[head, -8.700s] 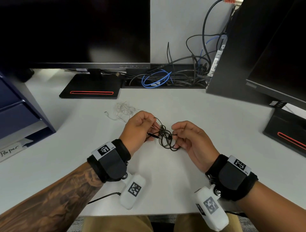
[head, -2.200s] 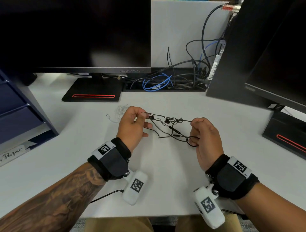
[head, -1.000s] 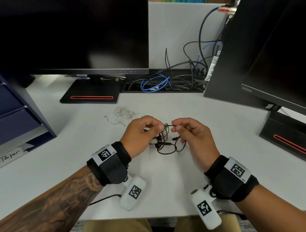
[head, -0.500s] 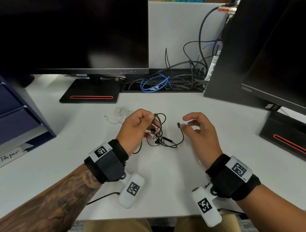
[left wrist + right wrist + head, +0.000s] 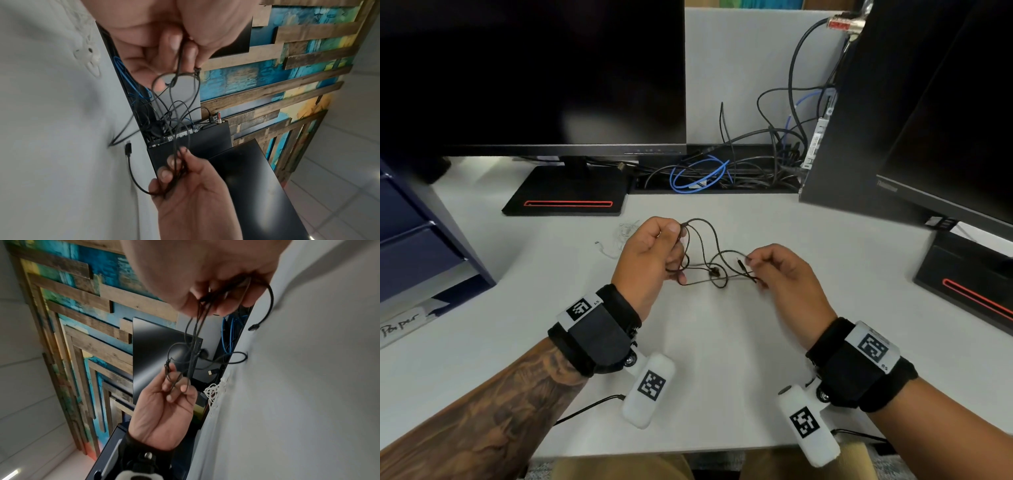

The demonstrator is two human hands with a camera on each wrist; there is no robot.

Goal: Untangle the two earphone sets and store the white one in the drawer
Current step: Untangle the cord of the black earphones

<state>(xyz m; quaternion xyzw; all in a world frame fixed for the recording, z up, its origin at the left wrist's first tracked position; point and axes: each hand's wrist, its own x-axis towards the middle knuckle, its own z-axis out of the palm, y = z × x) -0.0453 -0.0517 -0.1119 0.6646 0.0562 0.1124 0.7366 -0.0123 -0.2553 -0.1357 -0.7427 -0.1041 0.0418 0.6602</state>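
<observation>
The black earphones (image 5: 710, 255) hang in loose loops between my two hands, just above the white desk (image 5: 722, 342). My left hand (image 5: 676, 233) pinches a bunch of the black cable (image 5: 179, 68) between thumb and fingers. My right hand (image 5: 751, 262) grips several strands (image 5: 197, 331) near the black plug (image 5: 740, 264). One end of the cable trails down to the desk (image 5: 127, 148). The white earphones (image 5: 625, 233) lie in a small heap on the desk behind my left hand, apart from the black set, also seen in the right wrist view (image 5: 213, 391).
A dark blue drawer unit (image 5: 410, 233) stands at the left, its drawers closed. Two monitors on black bases (image 5: 565, 198) (image 5: 969, 274) flank the desk. A cable tray with black and blue cables (image 5: 702, 174) runs along the back edge.
My right hand, half a second ago open and off the cable, now grips it near the plug. The hands have drawn apart and the bunched loops have spread out.
</observation>
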